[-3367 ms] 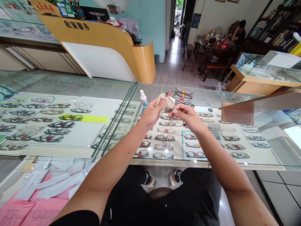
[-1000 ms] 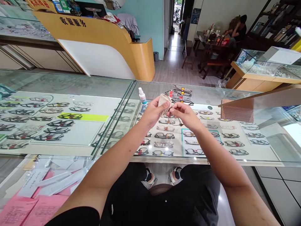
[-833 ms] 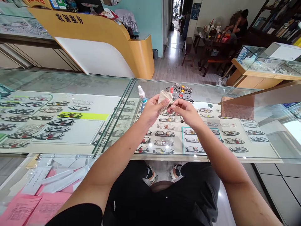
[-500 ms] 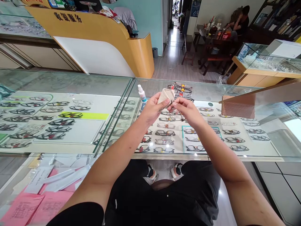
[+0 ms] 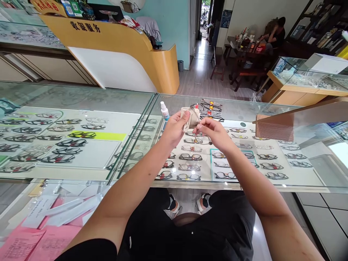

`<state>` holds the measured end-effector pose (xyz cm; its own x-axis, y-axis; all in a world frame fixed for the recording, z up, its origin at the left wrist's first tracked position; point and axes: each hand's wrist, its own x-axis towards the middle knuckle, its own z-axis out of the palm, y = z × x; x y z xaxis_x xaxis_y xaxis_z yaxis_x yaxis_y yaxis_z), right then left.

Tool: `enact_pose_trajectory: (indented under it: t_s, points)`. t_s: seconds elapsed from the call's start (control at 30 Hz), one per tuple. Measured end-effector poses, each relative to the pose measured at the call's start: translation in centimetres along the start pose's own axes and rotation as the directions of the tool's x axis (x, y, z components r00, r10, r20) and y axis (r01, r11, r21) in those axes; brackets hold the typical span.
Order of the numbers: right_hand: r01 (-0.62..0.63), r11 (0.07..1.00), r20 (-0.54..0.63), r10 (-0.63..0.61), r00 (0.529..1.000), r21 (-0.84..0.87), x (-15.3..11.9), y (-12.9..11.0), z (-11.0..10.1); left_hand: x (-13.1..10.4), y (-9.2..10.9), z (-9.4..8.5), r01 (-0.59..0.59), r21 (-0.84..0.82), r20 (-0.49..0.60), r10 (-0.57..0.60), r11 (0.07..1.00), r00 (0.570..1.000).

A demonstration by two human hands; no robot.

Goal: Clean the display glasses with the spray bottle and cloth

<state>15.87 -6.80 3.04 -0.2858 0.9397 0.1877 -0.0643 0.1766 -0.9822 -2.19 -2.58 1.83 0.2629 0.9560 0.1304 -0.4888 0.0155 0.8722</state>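
Observation:
Over the glass counter, my left hand [image 5: 174, 129] is closed on a beige cloth [image 5: 193, 118], its thumb pressed against the fold. A pair of eyeglasses [image 5: 199, 119] with thin dark rims sits partly wrapped in that cloth, so much of the frame is hidden. My right hand [image 5: 214, 133] pinches the eyeglasses at their near side, and a thin temple hangs below its fingers. To the left of the cloth stands a white spray bottle [image 5: 164, 111] with a blue label. Several glasses with coloured tags [image 5: 211, 105] lie on the glass just behind my hands.
Under the glass, rows of eyeglasses [image 5: 190, 157] fill the display case. A wooden-edged panel [image 5: 274, 128] stands at the right. Pink envelopes [image 5: 54, 241] and papers lie low on the left. Beyond are a cashier desk [image 5: 163, 69] and a seated person [image 5: 274, 36].
The cloth has turned in my left hand, and more of the eyeglasses' rim shows. My right hand has dropped slightly. The whole view has tilted up a little.

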Motion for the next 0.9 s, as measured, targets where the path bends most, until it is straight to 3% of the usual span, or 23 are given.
enact_pose_trajectory:
  t_s: [0.17,0.3,0.43,0.63,0.9]
  points:
    - [-0.014,0.998,-0.056,0.017,0.998,0.065,0.3,0.2,-0.6,0.3,-0.1,-0.3,0.076,-0.079,-0.057,-0.080,0.994,0.995]
    - [0.027,0.988,-0.188,0.002,0.982,0.154,0.4,-0.2,-1.2,0.2,-0.3,-0.4,0.139,-0.096,-0.114,-0.150,0.986,0.982]
    - [0.091,0.982,-0.283,-0.042,0.958,0.164,0.4,-0.5,-1.6,-0.3,-0.9,0.1,0.187,-0.082,-0.031,-0.190,0.979,0.981]
    - [0.103,0.971,-0.273,-0.041,0.961,0.216,0.6,0.8,-0.8,-1.3,-2.0,1.0,0.204,0.004,0.151,-0.202,0.979,0.968]
    - [0.038,0.957,-0.224,0.029,0.974,0.289,0.6,1.2,-0.1,-1.5,-3.2,1.0,0.152,0.070,0.125,-0.160,0.986,0.979]
